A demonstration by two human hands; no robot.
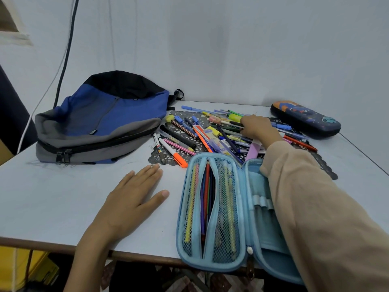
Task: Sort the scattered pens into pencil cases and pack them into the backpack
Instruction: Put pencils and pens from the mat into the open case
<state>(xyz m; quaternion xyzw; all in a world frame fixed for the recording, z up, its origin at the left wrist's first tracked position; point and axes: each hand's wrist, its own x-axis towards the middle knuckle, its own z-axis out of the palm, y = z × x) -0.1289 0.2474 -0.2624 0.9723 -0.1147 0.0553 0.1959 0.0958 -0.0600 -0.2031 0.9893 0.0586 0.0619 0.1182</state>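
Observation:
A pile of scattered pens (202, 133) lies on dark lace mats at the table's middle. My right hand (257, 128) reaches into the pile and pinches a thin black pen (235, 123) by its end. A light blue pencil case (214, 209) lies open near the front edge, with several pens behind its mesh pockets; my right sleeve covers its right half. My left hand (134, 197) rests flat on the table, left of that case, holding nothing. A blue, grey and black backpack (101, 121) lies zipped at the back left. A dark patterned pencil case (305, 119) lies closed at the back right.
The white table (52, 197) ends at a brown front edge close to me. A wall stands right behind the table. A black cable (66, 53) and a white one hang behind the backpack. Yellow items sit under the table at the lower left.

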